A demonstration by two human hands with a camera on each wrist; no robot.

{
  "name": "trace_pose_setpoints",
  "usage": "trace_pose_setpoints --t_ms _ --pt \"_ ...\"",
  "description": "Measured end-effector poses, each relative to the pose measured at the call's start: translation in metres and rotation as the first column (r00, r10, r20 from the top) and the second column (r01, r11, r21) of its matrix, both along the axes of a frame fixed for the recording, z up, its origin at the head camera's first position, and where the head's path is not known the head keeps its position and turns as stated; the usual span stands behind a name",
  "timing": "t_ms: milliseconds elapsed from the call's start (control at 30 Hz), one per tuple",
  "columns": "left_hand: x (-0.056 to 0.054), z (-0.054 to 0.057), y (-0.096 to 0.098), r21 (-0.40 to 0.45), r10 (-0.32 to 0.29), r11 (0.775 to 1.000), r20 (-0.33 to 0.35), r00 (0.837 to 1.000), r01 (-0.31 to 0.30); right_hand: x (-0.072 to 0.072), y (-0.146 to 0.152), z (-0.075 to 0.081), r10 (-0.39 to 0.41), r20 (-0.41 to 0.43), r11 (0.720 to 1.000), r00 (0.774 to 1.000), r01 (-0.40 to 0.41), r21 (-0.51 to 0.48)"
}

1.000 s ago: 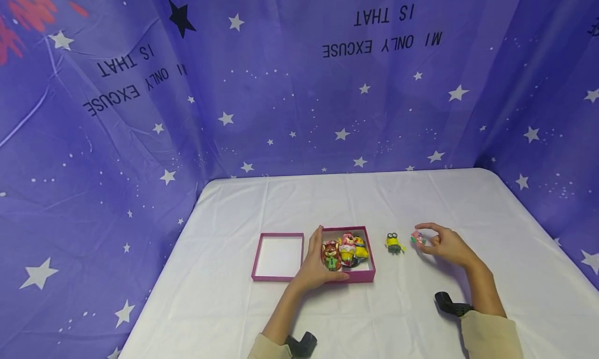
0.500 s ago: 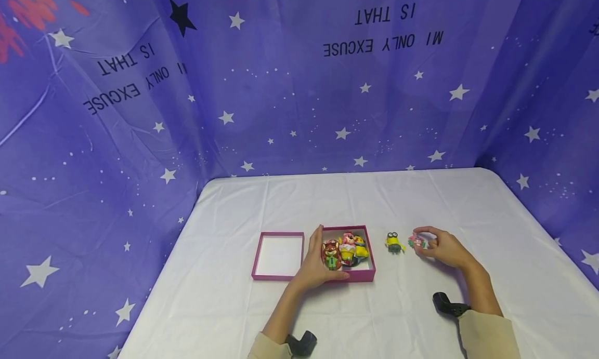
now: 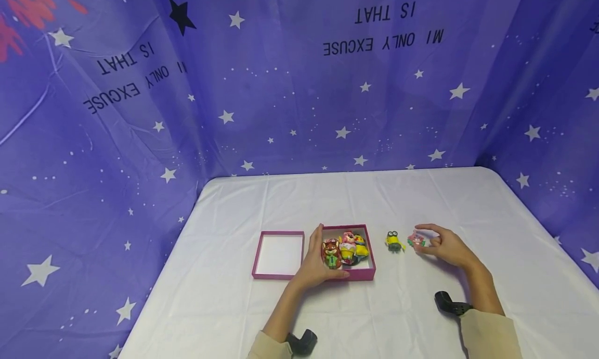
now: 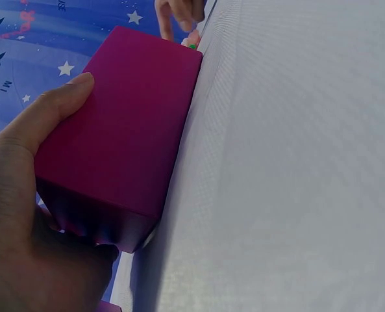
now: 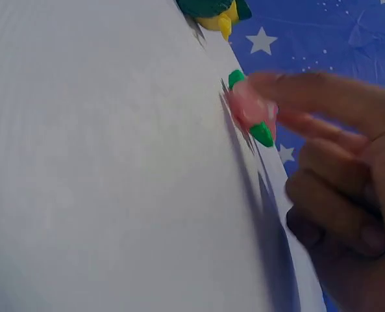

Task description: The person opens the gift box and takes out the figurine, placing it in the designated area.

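My left hand (image 3: pixel 314 264) grips the left end of a magenta box (image 3: pixel 362 276), with the thumb along its front wall, as the left wrist view also shows. Inside the box lie a brown fox figurine (image 3: pixel 331 255), a pink-and-yellow figurine (image 3: pixel 348 247) and a mostly yellow one (image 3: pixel 360 246). To the right, a small pink figurine (image 3: pixel 415 239) with green parts lies on the white cloth between the spread thumb and index finger of my right hand (image 3: pixel 444 247). In the right wrist view a fingertip overlaps the figurine (image 5: pixel 247 107). The other right fingers are curled.
A shallow magenta-edged lid (image 3: pixel 279 277), white inside, lies left of the box. Between the box and my right hand is a yellow minion figurine (image 3: pixel 394 242). Purple curtains (image 3: pixel 327 115) with stars hang behind and beside the white-covered table (image 3: pixel 355 317).
The pink figurine has turned and shifted slightly left. My right thumb and index finger closed around it half a second ago and have spread again. The left hand and box stay put.
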State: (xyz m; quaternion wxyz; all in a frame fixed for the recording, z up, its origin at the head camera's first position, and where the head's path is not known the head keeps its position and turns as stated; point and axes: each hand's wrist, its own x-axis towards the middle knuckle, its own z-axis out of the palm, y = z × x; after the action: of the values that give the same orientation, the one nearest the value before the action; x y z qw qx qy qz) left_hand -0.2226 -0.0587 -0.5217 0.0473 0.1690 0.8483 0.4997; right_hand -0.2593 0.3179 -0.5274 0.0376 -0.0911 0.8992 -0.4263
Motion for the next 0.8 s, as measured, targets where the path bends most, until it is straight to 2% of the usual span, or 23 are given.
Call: trace_pose_setpoints --t_ms 100,200,300,400,500,567,700,800 --pt "0.001 0.000 0.000 0.003 0.001 1.000 0.002 1.000 -0.001 0.002 -0.002 0.007 -0.006 -0.021 0.999 1.000 0.005 -0.054" --pt "0.001 -0.001 0.000 0.002 0.003 1.000 0.005 1.000 -0.003 0.003 -0.009 0.016 0.031 -0.073 0.985 0.997 -0.043 -0.169" --pt "0.000 -0.001 -0.001 0.004 0.003 1.000 0.004 1.000 -0.003 0.005 -0.024 0.027 0.113 -0.110 0.948 0.988 -0.140 -0.286" --pt "0.000 -0.001 0.000 0.008 0.001 1.000 0.000 1.000 -0.001 0.010 -0.047 0.042 0.186 -0.135 0.913 0.973 -0.222 -0.344" --pt "0.000 -0.002 0.000 0.010 0.001 1.000 0.002 1.000 -0.001 0.016 -0.073 0.054 0.187 -0.195 0.909 0.963 -0.245 -0.338" --pt "0.000 -0.002 0.000 0.011 0.001 1.000 0.001 1.000 -0.001 0.019 -0.088 0.058 0.166 -0.258 0.921 0.952 -0.244 -0.305" --pt "0.000 -0.001 -0.001 0.015 0.002 1.000 -0.002 1.000 -0.002 0.017 -0.113 0.049 0.132 -0.339 0.953 0.931 -0.213 -0.215" --pt "0.000 0.000 0.000 0.023 0.002 1.000 -0.010 1.000 -0.002 0.013 -0.126 0.037 0.138 -0.338 0.972 0.931 -0.193 -0.135"
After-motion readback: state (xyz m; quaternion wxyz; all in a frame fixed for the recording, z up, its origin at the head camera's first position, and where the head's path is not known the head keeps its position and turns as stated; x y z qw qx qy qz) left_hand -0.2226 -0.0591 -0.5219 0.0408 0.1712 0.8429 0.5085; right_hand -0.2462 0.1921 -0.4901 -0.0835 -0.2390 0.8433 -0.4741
